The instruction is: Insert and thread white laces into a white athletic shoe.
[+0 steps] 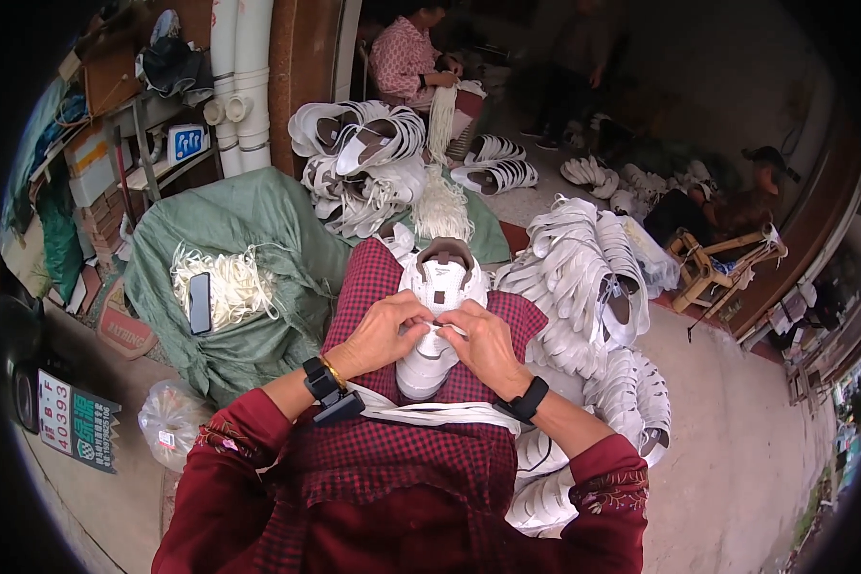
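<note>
- A white shoe (437, 311) lies on the person's lap at the centre of the view, on a red-and-black checked apron (392, 459), with its opening toward 12 o'clock and its toe toward 6 o'clock.
- The left hand (385, 330) rests on the shoe's left side, at 9 o'clock from the lacing area. Its fingers are curled and pinch a white lace (442, 330) at the front of the shoe.
- The right hand (483, 344) rests on the shoe's right side, at 3 o'clock from the lacing area. Its fingers are clenched on the same lace, touching the fingertips of the left hand.
- Each wrist carries a black band; the left wrist also carries a gold bangle (333, 371).
- Flat white laces (440, 413) lie across the apron at 6 o'clock from the shoe, just below both wrists.
- A large stack of white shoe uppers (584, 287) stands at 3 o'clock, close beside the right forearm.
- A green sack (258, 220) lies at 10 o'clock. A bundle of white laces (239, 282) and a dark phone (200, 302) rest on it.
- A second pile of white uppers (364, 163) lies at 12 o'clock, well apart from the hands.
- Other people sit at 12 o'clock and at 2 o'clock, far from the lap.
</note>
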A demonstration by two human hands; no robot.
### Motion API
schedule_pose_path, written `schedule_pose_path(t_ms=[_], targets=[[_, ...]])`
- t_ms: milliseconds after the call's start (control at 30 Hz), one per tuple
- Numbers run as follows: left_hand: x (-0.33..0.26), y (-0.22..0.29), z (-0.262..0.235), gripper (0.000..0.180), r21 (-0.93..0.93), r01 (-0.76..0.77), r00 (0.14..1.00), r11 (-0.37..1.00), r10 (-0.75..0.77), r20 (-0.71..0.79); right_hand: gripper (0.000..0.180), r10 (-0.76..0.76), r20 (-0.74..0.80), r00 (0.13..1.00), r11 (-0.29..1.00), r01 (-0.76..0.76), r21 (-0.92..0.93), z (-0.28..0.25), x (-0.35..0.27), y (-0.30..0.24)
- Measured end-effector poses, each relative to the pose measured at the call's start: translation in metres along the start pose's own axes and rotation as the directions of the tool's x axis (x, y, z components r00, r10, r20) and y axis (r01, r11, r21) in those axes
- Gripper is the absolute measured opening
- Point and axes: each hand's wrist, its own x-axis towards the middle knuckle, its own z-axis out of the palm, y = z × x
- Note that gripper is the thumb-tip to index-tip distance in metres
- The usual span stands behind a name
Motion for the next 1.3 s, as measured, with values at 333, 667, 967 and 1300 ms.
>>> schedule_pose_path(t_ms=[333, 667, 967, 1300], targets=[[0.006, -0.006, 0.001, 0.013, 0.058, -0.074, 0.997, 0.996, 0.075, -0.010, 0.017, 0.028, 0.082, 0.996, 0.985, -0.041, 0.166, 0.003, 0.013, 0.021], [-0.001, 0.005, 0.008, 0.010, 0.105, -0.014, 0.995, 0.994, 0.024, -0.095, 0.013, 0.013, 0.128, 0.992, 0.987, -0.033, 0.156, -0.016, 0.009, -0.003], [0.007, 0.000, 0.013, 0.009, 0.109, -0.042, 0.994, 0.993, 0.053, -0.096, 0.008, 0.059, 0.002, 0.998, 0.989, -0.059, 0.132, 0.007, 0.009, 0.012], [0.000, 0.010, 0.004, 0.008, 0.038, -0.051, 0.994, 0.998, 0.055, -0.093, 0.018, 0.054, 0.058, 0.997, 0.987, -0.062, 0.149, -0.002, 0.004, 0.005]])
